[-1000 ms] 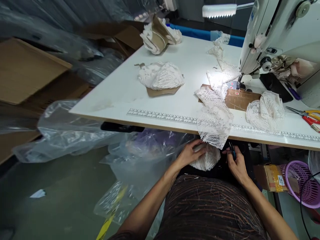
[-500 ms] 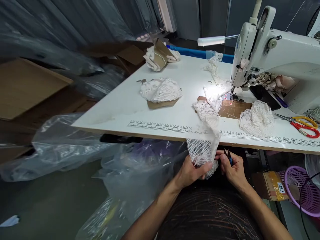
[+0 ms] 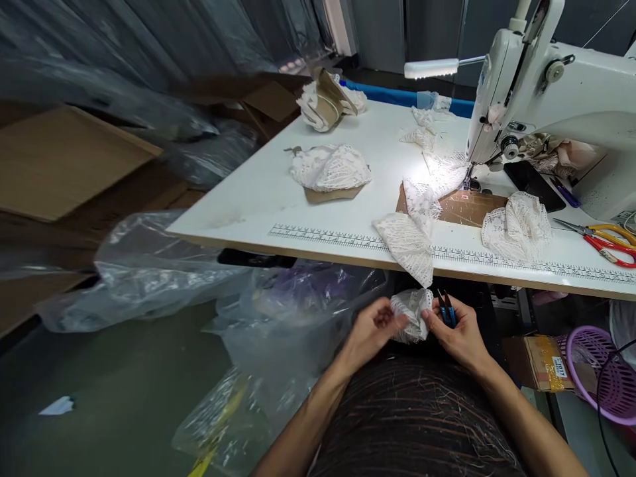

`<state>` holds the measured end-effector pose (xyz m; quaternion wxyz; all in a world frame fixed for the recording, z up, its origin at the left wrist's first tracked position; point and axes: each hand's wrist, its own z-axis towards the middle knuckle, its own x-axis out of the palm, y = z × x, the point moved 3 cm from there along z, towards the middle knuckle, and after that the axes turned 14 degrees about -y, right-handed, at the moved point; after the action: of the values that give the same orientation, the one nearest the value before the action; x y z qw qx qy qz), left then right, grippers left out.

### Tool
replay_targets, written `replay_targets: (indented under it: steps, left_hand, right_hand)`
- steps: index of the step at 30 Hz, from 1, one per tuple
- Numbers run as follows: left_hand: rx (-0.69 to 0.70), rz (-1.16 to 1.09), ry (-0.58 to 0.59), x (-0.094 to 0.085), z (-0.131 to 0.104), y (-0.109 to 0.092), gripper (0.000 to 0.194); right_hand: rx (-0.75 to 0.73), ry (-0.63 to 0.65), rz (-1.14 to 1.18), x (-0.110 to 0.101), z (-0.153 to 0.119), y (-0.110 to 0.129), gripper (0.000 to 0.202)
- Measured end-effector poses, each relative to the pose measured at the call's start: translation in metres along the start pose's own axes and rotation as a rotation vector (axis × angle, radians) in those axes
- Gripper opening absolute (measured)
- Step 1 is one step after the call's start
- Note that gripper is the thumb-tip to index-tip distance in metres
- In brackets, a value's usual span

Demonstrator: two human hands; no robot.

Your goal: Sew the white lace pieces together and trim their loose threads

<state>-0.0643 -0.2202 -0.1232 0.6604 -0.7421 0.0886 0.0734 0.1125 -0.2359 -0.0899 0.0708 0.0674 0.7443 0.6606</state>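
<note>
A strip of white lace fabric (image 3: 412,311) hangs over the table's front edge, its lower end bunched between my hands. My right hand (image 3: 460,331) pinches the edge of this lace at the fingertips and also keeps a pair of blue-handled thread snips (image 3: 447,311), blades pointing up. At the bunch's left side is my left hand (image 3: 375,331), fingers loosely curled and apart from the thumb, whose tip lies against the lace. More lace (image 3: 410,242) runs up across the tabletop towards the needle of the white sewing machine (image 3: 517,99).
A ruler strip (image 3: 328,240) runs along the table's front. Folded lace pieces (image 3: 330,169) lie on the left, another lace piece (image 3: 517,225) on the right. Scissors (image 3: 603,238) and a black phone (image 3: 534,185) lie near the machine. A purple basket (image 3: 576,391) stands below.
The lace has slid lower, its end now bunched between my hands. My left hand has loosened its hold and drawn slightly left. My right hand now pinches the lace edge, snips still held.
</note>
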Motion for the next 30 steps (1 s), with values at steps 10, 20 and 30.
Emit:
replay_targets:
  steps: [10, 20, 30]
  left_hand:
    - [0.254, -0.253, 0.373, 0.017, 0.016, -0.046, 0.056]
    - [0.03, -0.152, 0.255, 0.011, 0.013, -0.056, 0.035]
    - [0.007, -0.131, 0.258, 0.009, 0.019, -0.053, 0.039]
  right_hand:
    - [-0.107, 0.232, -0.013, -0.006, -0.017, 0.016, 0.048]
    - [-0.226, 0.01, -0.135, -0.012, -0.011, 0.009, 0.025]
    - [-0.211, 0.087, -0.191, -0.006, -0.008, 0.005, 0.03]
